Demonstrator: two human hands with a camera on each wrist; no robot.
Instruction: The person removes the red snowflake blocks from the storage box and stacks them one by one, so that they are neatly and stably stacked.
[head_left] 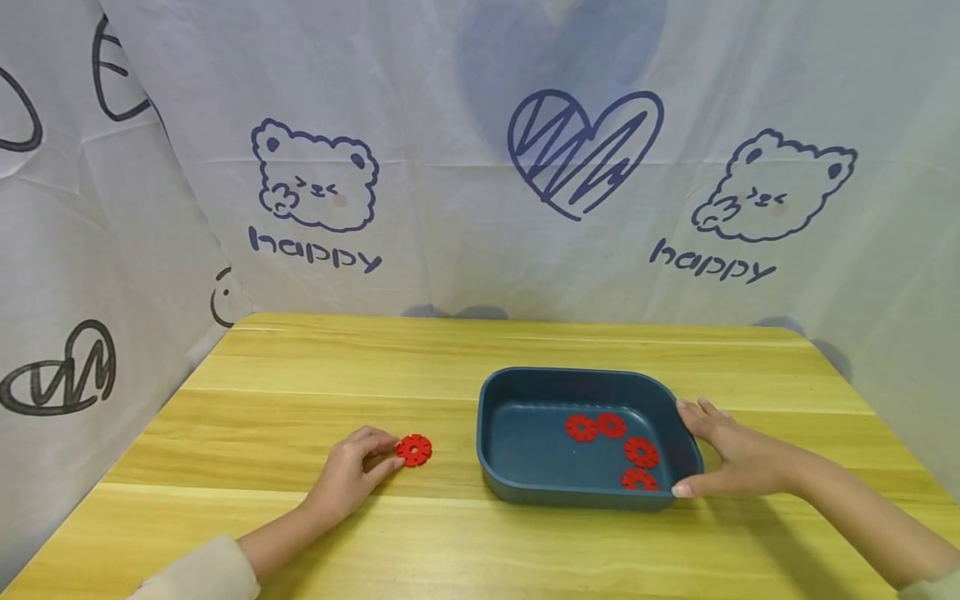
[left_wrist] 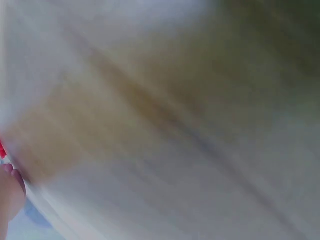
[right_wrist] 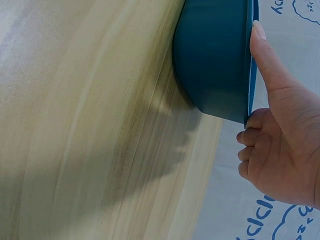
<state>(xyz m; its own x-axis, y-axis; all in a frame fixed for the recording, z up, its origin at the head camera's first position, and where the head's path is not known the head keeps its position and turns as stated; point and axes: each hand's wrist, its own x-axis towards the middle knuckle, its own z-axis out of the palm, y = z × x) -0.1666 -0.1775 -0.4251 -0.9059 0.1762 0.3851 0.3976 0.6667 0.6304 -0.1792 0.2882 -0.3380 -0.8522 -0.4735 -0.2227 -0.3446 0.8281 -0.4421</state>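
Nearest to the camera are the two sleeves, of which the left sleeve (head_left: pixel 202 571) shows its pale cuff at the lower edge. Beyond it, the left hand (head_left: pixel 350 473) is low over the wooden table (head_left: pixel 225 450), with finger and thumb brought narrowly together on the left edge of a red notched disc (head_left: pixel 418 457). This disc is to the left of the dark blue box, well apart from it; whether it lies flat on the wood or is lifted a little, one cannot tell. The left wrist view is blurred and shows only a bit of red beside the fingertips.

On the other side, the right hand (head_left: pixel 738 458) grips the right end of the dark blue box (head_left: pixel 532 492): the thumb lies at the near corner of the rim, and in the right wrist view the other fingers are curled by the box's end. Inside, toward the right, four more red discs (head_left: pixel 635 458) lie on the bottom, the two farther ones touching or nearly so.

The step in hand seems to be the taking up of the single disc while the box is steadied. The next move would call for a firm pinch on this thin edge, then a lift higher than the near rim.

Farthest, behind the table, hangs a white cloth (head_left: pixel 450 242) with drawn bears and a heart.
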